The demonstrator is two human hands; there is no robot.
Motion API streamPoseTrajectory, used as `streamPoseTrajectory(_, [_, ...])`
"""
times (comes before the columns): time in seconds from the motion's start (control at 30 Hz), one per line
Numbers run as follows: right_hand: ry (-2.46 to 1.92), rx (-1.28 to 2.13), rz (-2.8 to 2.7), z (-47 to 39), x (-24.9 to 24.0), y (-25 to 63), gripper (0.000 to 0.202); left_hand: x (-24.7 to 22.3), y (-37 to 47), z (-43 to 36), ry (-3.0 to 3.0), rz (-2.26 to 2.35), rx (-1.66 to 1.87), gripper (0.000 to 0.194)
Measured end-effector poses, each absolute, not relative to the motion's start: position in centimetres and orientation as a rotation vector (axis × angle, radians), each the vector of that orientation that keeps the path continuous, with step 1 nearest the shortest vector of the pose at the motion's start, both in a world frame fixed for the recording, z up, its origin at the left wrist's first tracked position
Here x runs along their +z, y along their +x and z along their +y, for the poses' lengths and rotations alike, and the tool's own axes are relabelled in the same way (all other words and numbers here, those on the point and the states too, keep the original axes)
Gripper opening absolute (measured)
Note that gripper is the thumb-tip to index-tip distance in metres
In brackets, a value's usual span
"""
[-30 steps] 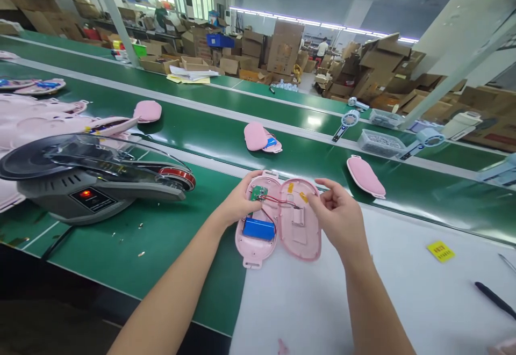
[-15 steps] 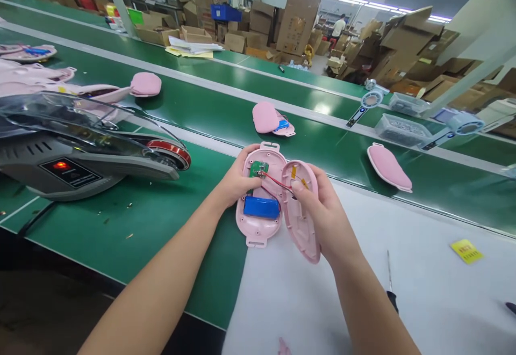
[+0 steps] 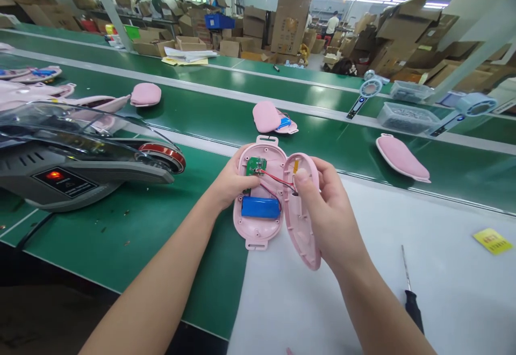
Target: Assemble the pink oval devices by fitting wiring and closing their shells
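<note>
An open pink plastic casing (image 3: 258, 226) lies above the edge of the white sheet (image 3: 278, 296) on the green worktop (image 3: 161, 226); the left hand (image 3: 234, 183) grips its circuit-board half; the right hand (image 3: 330, 210) pinches the tilted pink cover (image 3: 304, 237); a black-handled screwdriver (image 3: 411, 301) lies rightward.

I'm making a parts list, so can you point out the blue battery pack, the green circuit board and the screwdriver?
Blue battery pack (image 3: 260, 208): head view, middle of its wrapped body.
Green circuit board (image 3: 253, 166): head view, its upper part.
Screwdriver (image 3: 413, 307): head view, black handle.
</note>
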State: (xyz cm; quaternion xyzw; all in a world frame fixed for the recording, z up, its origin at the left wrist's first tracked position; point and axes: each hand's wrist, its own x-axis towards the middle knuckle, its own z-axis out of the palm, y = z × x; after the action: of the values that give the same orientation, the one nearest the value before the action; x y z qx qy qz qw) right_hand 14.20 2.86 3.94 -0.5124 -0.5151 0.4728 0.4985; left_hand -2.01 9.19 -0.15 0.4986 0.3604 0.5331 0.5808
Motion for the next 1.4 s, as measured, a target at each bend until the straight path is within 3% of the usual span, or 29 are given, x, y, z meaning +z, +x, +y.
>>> streamPoseTrajectory(0.17, [-1.362,0.938,-1.325,5.4,3.2,16.6,0.049,-0.2,-1.5,9.5,1.080,0.931,1.211,0.060])
streamPoseTrajectory(0.4, [-2.009,0.069,-1.427,3.0,5.4,20.6,0.043,0.0,-1.2,10.1,1.055,1.013,1.110,0.061])
streamPoseTrajectory(0.63, [-2.570,0.017,-1.172,-8.5,-1.1,25.3,0.025,-0.7,-1.2,10.1,1.063,0.917,1.115,0.060])
streamPoseTrajectory(0.73, [-2.450,0.098,-1.240,-9.0,-1.3,25.4,0.021,-0.8,-1.2,10.1,1.069,0.897,1.118,0.060])
streamPoseTrajectory(1.07, [-1.469,0.757,-1.681,-1.6,8.6,17.2,0.027,-0.6,-1.4,9.8,1.107,0.836,1.102,0.062])
streamPoseTrajectory(1.2, [-1.193,0.838,-1.502,1.2,7.7,17.0,0.020,-1.0,-1.4,10.0,1.100,0.835,1.103,0.060])
streamPoseTrajectory(1.4, [-0.905,0.676,-1.292,4.3,2.6,15.7,0.017,-1.4,-1.3,10.2,1.081,0.855,1.082,0.059])
